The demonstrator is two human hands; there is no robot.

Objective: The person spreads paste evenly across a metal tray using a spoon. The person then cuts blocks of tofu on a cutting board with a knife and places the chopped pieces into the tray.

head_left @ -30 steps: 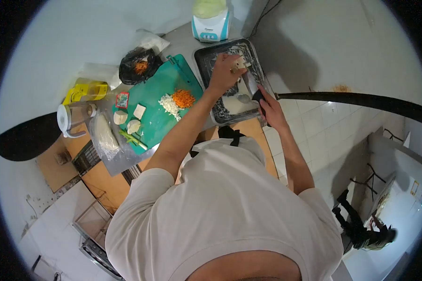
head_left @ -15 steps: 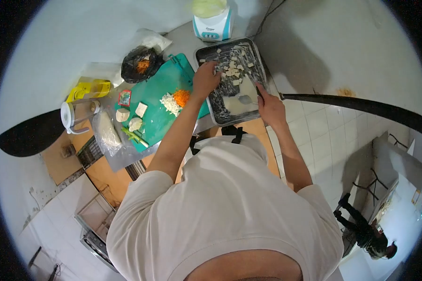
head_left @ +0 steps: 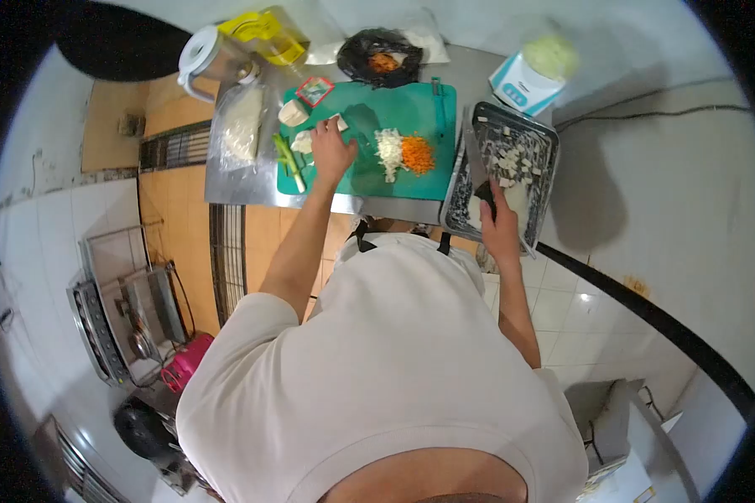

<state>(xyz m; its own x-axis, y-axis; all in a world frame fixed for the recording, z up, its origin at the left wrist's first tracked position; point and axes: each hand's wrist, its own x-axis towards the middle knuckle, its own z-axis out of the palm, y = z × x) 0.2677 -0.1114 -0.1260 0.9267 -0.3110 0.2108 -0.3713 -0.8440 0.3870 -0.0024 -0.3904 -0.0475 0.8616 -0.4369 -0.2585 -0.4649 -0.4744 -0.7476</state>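
My left hand (head_left: 333,152) is over the left part of the green cutting board (head_left: 365,113), its fingers closed on a white block (head_left: 339,123). Another pale block (head_left: 293,113), a white piece (head_left: 303,142) and a green stalk (head_left: 290,164) lie close by. Chopped white bits (head_left: 389,152) and orange shreds (head_left: 418,155) form piles farther right. My right hand (head_left: 501,228) grips a knife (head_left: 476,158) by its black handle, blade pointing away over the left side of the dark tray (head_left: 550,159). Small pale cubes (head_left: 516,165) and white powder are in the tray.
Behind the board are a black bag (head_left: 379,57) of orange shreds and a yellow pouch (head_left: 264,35). A lidded jug (head_left: 212,63) and a clear bag (head_left: 243,124) are at the left, a white-and-teal scale (head_left: 525,82) at the back right. A red-edged packet (head_left: 315,90) lies on the board.
My left hand has moved from the tray to the white block on the board. My right hand stays by the tray, the knife now plainly visible. The view has turned towards the left.
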